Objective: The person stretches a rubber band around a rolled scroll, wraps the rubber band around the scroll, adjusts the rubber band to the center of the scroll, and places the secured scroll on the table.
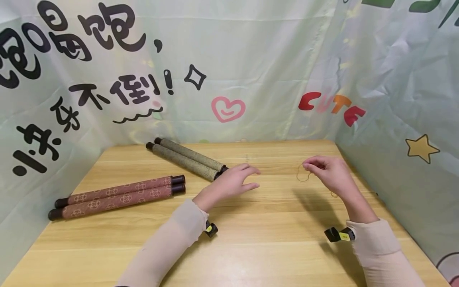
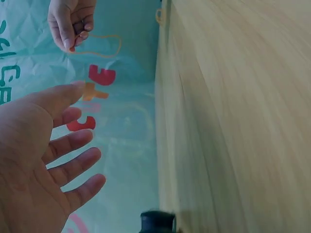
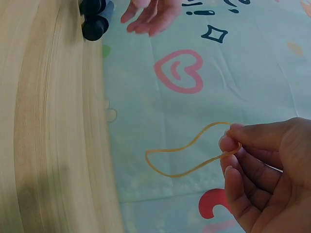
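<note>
Between thumb and fingertips, my right hand [image 1: 330, 172] pinches a thin yellow-orange rubber band [image 3: 177, 175], which hangs as a loose loop above the table. My left hand [image 1: 236, 180] is held out with fingers spread and nothing in it, its palm seen in the left wrist view. Just behind that hand lie two green patterned scrolls [image 1: 186, 160] side by side with dark end knobs; the hand partly covers their near ends in the head view. A second rubber band [image 1: 334, 195] shows by the right wrist, mostly hidden behind it.
Two reddish-brown scrolls [image 1: 120, 198] with a floral pattern and dark knobs lie together at the table's left. The wooden table [image 1: 251, 247] is enclosed at the back and sides by a pale printed cloth [image 1: 265, 79].
</note>
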Motion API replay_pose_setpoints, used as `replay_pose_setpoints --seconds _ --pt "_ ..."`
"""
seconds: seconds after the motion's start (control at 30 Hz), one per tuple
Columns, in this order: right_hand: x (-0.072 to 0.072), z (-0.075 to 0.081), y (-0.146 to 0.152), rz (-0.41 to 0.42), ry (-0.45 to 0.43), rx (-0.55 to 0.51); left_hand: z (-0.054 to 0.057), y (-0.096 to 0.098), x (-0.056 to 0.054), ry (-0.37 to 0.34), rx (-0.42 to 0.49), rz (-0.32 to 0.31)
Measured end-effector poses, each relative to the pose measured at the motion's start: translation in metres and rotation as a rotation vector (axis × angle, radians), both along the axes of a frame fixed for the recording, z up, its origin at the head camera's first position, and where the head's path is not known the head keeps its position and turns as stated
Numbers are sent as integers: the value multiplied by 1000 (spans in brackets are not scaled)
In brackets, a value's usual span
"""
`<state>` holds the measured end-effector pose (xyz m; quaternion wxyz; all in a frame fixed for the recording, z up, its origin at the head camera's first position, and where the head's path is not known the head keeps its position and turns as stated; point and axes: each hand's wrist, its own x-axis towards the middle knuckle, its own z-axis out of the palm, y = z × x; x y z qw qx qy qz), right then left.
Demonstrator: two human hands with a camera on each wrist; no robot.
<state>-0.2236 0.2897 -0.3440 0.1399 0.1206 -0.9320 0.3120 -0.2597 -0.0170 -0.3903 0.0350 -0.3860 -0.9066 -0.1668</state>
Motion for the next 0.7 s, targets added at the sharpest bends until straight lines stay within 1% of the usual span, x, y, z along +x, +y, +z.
replay_pose_setpoints --seconds 0.17,0.4,0.47,0.6,0.7 --pt "-1 2 -2 2 -5 12 3 -21 5 6 -27 -23" --pt "-4 5 -9 27 -21 19 3 -53 14 31 -38 -25" --pt "-5 5 -10 32 -24 17 2 -62 17 35 -50 -18" --pt "-6 5 -13 31 -33 11 0 -83 24 35 -59 31" --pt "-7 4 -13 30 -42 23 -3 -98 30 31 -53 63"
